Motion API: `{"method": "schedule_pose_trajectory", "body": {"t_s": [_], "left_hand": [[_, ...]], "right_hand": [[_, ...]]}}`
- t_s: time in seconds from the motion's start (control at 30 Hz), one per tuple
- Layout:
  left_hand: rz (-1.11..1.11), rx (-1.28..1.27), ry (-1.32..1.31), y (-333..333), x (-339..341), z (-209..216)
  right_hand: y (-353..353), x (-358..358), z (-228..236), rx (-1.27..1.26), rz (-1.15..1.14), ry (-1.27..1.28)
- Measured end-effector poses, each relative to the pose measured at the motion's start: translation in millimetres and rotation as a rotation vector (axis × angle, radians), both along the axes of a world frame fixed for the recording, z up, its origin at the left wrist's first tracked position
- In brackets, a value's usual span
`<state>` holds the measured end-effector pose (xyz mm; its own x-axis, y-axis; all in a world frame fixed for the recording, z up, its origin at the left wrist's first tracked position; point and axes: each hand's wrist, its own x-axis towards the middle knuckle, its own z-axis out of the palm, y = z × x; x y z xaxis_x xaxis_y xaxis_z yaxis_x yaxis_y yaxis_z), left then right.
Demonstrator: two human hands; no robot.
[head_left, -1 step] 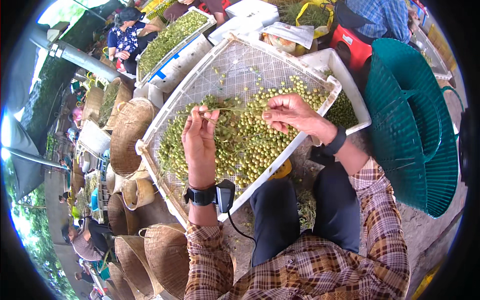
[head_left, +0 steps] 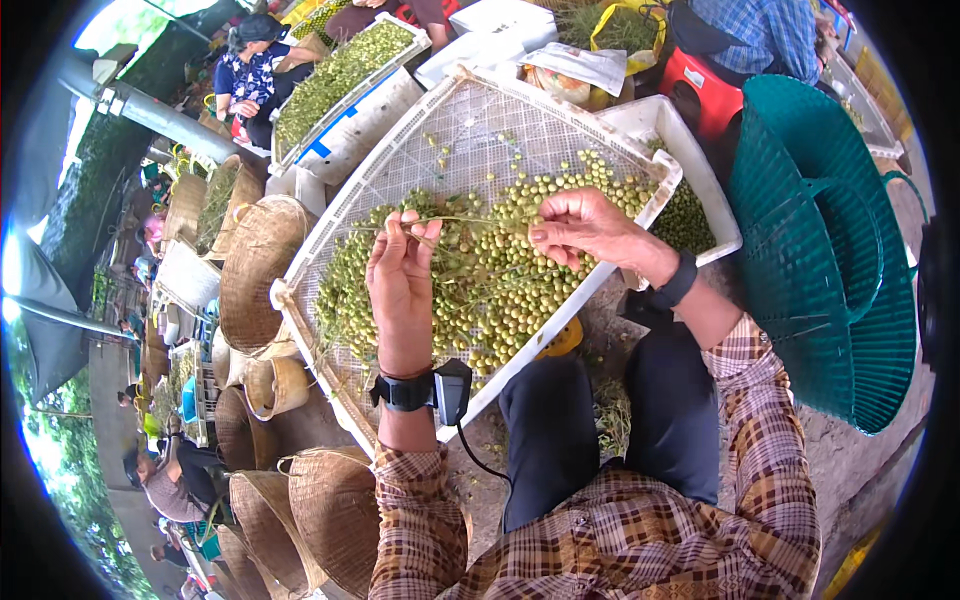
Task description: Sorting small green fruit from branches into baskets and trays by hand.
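Note:
A thin green stem (head_left: 465, 219) stretches between my two hands above a pile of round green berries (head_left: 515, 290). My left hand (head_left: 400, 275) is closed in a pinch on the stem's left part, thumb against fingers. At the stem's right end, the fingers of my right hand (head_left: 590, 232) are bent together and appear to pinch it; the exact contact is partly hidden. Below lies a white mesh tray (head_left: 385, 175) with loose berries to the right and berries still on stems (head_left: 360, 290) to the left.
A white bin (head_left: 715, 215) of green berries adjoins the tray's right side. A large green woven basket (head_left: 820, 250) stands at the right, wicker baskets (head_left: 330, 510) at the left. Beyond the tray are a heaped crate (head_left: 345, 85) and seated people (head_left: 255, 75).
My right hand has shifted very slightly to the right. My left hand and the tray look nearly the same.

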<state>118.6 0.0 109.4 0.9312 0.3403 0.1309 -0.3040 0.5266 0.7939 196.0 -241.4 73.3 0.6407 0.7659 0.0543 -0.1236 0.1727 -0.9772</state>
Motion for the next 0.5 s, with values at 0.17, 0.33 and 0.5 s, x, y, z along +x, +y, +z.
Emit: {"method": "schedule_pose_trajectory", "body": {"t_s": [0.17,0.33,0.5], "left_hand": [[0.066,-0.022,-0.024,-10,5,-6],[0.159,0.053,0.001,-27,14,-18],[0.186,0.089,-0.02,-44,19,-22]], "right_hand": [[-19,-17,-2,-0.024,0.064,0.083],[13,-31,-1,0.079,-0.022,0.013],[51,-27,-18,-0.118,-0.501,-0.714]]}}
